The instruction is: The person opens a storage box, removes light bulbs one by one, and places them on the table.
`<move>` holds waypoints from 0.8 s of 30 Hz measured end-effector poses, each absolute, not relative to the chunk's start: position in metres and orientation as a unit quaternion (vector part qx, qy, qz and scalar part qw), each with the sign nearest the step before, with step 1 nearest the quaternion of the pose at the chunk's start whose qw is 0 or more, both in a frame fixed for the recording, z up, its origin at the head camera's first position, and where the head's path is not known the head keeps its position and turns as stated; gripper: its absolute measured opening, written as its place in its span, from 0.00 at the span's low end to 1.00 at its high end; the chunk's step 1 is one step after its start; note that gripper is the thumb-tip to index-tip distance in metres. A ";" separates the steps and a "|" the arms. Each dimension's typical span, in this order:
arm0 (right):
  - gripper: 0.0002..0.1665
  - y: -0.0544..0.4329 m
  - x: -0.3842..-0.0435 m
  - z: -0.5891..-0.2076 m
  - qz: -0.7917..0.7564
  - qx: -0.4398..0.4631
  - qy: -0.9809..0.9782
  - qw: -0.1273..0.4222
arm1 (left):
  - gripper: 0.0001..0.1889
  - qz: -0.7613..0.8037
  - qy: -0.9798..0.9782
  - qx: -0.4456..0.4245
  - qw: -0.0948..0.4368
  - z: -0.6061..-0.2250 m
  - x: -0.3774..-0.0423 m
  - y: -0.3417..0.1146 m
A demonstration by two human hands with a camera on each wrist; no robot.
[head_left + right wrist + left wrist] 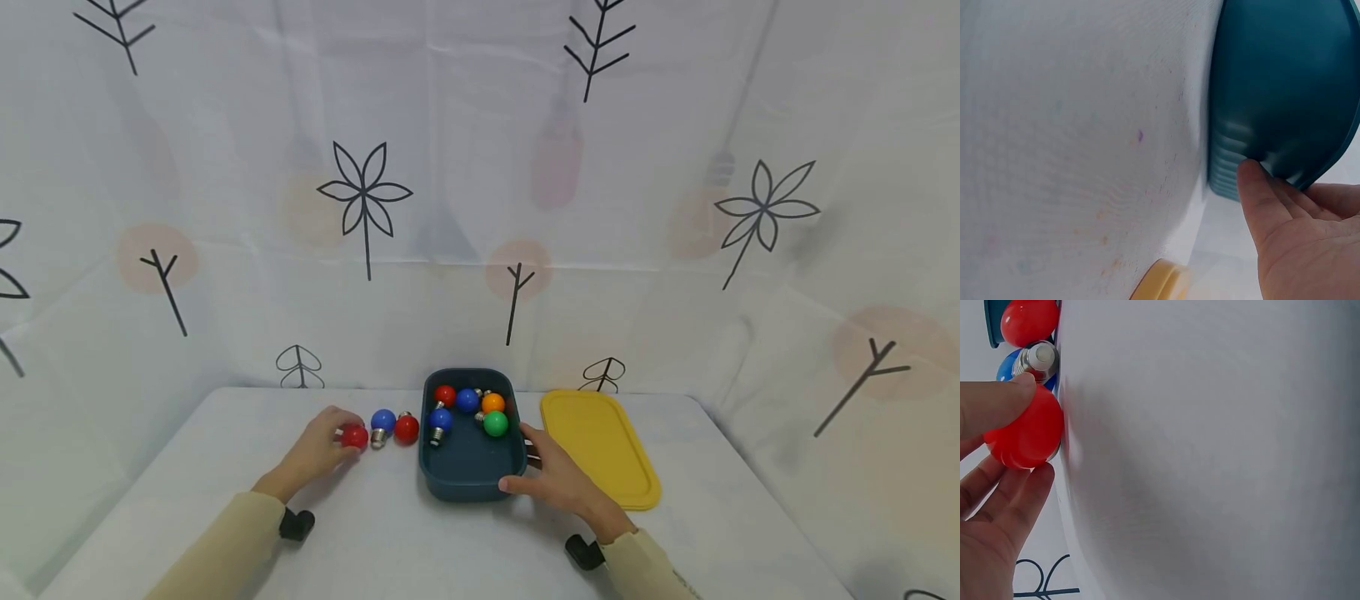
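Note:
My left hand (324, 442) pinches a red light bulb (1029, 434) between thumb and fingertips, close over the white tabletop. Right of it a blue bulb (383, 419) and another red bulb (407, 429) lie side by side, left of a dark teal box (468, 492). In the box are a red bulb (445, 395), two blue bulbs (441, 419), an orange bulb (492, 403) and a green bulb (496, 423), mostly toward its far end. At the box's near right corner my right hand (558, 475) touches the outside wall with extended fingers.
A yellow lid (600, 450) lies flat to the right of the box, beyond my right hand. A white cloth (450, 317) with plant drawings hangs behind the table. The tabletop (375, 533) is covered in white.

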State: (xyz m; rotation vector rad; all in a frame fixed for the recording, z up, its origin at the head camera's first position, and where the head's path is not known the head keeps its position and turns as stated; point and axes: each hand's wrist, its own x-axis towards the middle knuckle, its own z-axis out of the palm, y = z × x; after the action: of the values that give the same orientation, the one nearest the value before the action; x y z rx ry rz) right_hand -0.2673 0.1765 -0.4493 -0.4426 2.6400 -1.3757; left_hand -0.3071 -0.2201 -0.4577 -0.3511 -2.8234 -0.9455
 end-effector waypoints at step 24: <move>0.59 0.177 -0.268 -0.449 -0.459 -0.146 0.874 0.066 | 0.29 -0.335 -0.934 -0.115 0.051 -0.440 -0.300 -0.222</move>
State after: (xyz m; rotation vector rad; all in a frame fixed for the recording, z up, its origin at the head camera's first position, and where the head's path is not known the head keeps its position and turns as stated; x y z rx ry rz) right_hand -0.2677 0.1770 -0.4493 -0.4392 2.6358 -1.3832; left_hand -0.3005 -0.2224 -0.4401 -0.3499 -2.8421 -1.0195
